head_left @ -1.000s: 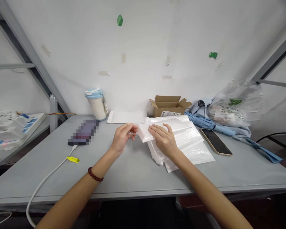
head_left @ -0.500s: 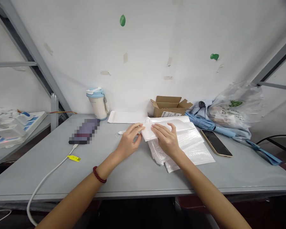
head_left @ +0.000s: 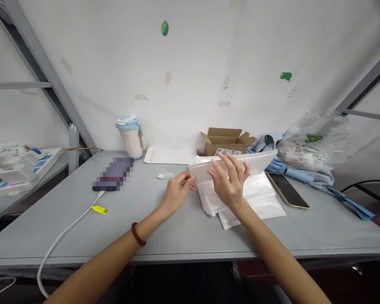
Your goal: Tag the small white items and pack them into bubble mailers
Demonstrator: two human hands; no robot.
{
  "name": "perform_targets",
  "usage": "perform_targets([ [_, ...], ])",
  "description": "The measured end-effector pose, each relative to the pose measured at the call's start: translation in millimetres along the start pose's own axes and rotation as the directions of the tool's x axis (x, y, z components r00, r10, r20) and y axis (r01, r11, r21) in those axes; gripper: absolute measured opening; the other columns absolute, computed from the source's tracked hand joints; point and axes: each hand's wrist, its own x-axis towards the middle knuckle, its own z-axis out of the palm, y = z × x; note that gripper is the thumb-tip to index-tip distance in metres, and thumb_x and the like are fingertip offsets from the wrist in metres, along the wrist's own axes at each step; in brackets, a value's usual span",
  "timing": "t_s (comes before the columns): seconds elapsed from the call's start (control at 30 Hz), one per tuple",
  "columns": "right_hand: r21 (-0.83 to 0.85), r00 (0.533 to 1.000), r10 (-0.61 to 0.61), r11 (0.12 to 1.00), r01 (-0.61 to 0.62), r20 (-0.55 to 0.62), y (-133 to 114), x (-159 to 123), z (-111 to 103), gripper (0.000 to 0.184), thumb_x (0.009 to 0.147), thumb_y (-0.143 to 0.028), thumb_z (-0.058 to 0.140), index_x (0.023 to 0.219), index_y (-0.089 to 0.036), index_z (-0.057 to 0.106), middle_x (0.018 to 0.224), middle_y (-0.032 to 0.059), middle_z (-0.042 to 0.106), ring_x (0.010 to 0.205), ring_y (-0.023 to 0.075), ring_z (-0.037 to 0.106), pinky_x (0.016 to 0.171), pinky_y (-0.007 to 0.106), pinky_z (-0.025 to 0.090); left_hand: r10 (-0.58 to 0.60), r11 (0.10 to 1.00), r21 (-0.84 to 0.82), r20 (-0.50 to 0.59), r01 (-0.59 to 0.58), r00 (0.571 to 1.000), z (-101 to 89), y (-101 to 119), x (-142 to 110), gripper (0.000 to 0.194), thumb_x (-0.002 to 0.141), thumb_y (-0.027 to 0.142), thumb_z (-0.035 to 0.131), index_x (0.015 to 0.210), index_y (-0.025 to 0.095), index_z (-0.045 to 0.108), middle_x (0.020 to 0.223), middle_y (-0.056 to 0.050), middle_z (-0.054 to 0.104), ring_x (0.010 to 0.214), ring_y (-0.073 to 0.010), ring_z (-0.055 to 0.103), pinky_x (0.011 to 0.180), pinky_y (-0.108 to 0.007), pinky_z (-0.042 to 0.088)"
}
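Observation:
My left hand (head_left: 177, 191) pinches the left end of a white bubble mailer (head_left: 260, 162), which is lifted and tilted above the others. In front of that mailer, my right hand (head_left: 229, 181) is open with its fingers spread. Whether its fingertips touch the plastic I cannot tell. Beneath lie several more white bubble mailers (head_left: 255, 211), overlapping on the grey table (head_left: 177, 236). A small white tag with a string loop (head_left: 165, 175) rests left of the stack.
A flat white packet (head_left: 171, 156) lies by the wall beside an opened cardboard box (head_left: 224, 137). Left stand a cup (head_left: 130, 139) and a cabled, pixelated phone (head_left: 113, 174). Rightward are another phone (head_left: 287, 191), a folded blue umbrella (head_left: 299, 174) and a plastic bag (head_left: 316, 139).
The top mailer has been raised and tilted up along its length. My right hand has lifted off its surface and spread its fingers. My left hand has shifted slightly down and right.

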Motion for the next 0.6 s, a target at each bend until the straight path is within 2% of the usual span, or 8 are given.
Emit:
perform_targets([
  [0.13, -0.056, 0.999, 0.012, 0.998, -0.01, 0.034, 1, 2, 1, 0.031, 0.088, -0.025, 0.055, 0.118, -0.025, 0.054, 0.124, 0.0117, 0.059, 0.118, 0.0264, 0.051, 0.101, 0.048, 0.023, -0.098, 0.978, -0.174, 0.093, 0.114, 0.991, 7.9, -1, 0, 0.029, 0.078, 0.045, 0.058, 0.077, 0.016, 0.058, 0.069, 0.0, 0.059, 0.064, -0.0159, 0.063, 0.064, -0.03, 0.053],
  [0.23, -0.045, 0.997, 0.037, 0.998, -0.034, 0.074, 3, 1, 4, 0.031, 0.088, -0.025, 0.053, 0.119, -0.023, 0.054, 0.124, 0.0122, 0.058, 0.119, 0.0271, 0.05, 0.102, 0.048, 0.021, -0.157, 0.946, -0.266, 0.129, 0.187, 0.979, 9.0, -2, 0, 0.029, 0.076, 0.044, 0.062, 0.08, 0.015, 0.06, 0.068, 0.0, 0.061, 0.063, -0.0148, 0.063, 0.065, -0.03, 0.052],
  [0.3, -0.044, 0.994, 0.058, 0.998, -0.054, 0.093, 6, -1, 7, 0.029, 0.089, -0.026, 0.052, 0.117, -0.023, 0.055, 0.123, 0.0124, 0.059, 0.119, 0.027, 0.05, 0.102, 0.048, 0.021, -0.191, 0.905, -0.357, 0.146, 0.232, 0.971, 7.8, -2, 1, 0.029, 0.076, 0.04, 0.065, 0.09, 0.015, 0.062, 0.074, -0.001, 0.064, 0.067, -0.0151, 0.065, 0.072, -0.031, 0.052],
  [0.4, -0.042, 0.987, 0.086, 0.996, -0.081, 0.135, 8, -4, 11, 0.025, 0.09, -0.026, 0.05, 0.114, -0.022, 0.056, 0.122, 0.0126, 0.06, 0.119, 0.0265, 0.05, 0.101, 0.047, 0.021, -0.241, 0.812, -0.496, 0.196, 0.308, 0.95, 4.6, -2, 2, 0.033, 0.076, 0.032, 0.068, 0.103, 0.015, 0.062, 0.087, -0.005, 0.069, 0.086, -0.0185, 0.068, 0.09, -0.035, 0.047],
  [0.5, -0.04, 0.975, 0.116, 0.993, -0.11, 0.191, 9, -5, 14, 0.023, 0.091, -0.027, 0.048, 0.111, -0.02, 0.057, 0.121, 0.0133, 0.06, 0.119, 0.0262, 0.049, 0.1, 0.045, 0.023, -0.254, 0.756, -0.553, 0.245, 0.349, 0.936, 2.3, -1, 3, 0.029, 0.076, 0.025, 0.068, 0.103, 0.014, 0.064, 0.098, -0.009, 0.07, 0.104, -0.0208, 0.063, 0.103, -0.035, 0.037],
  [0.6, -0.048, 0.969, 0.115, 0.993, -0.107, 0.217, 9, -5, 14, 0.023, 0.09, -0.033, 0.049, 0.108, -0.019, 0.058, 0.119, 0.0141, 0.061, 0.118, 0.026, 0.049, 0.099, 0.044, 0.024, -0.23, 0.741, -0.575, 0.266, 0.346, 0.936, 0.8, -2, 2, 0.027, 0.076, 0.021, 0.068, 0.102, 0.013, 0.066, 0.102, -0.01, 0.071, 0.11, -0.0211, 0.06, 0.107, -0.036, 0.033],
])
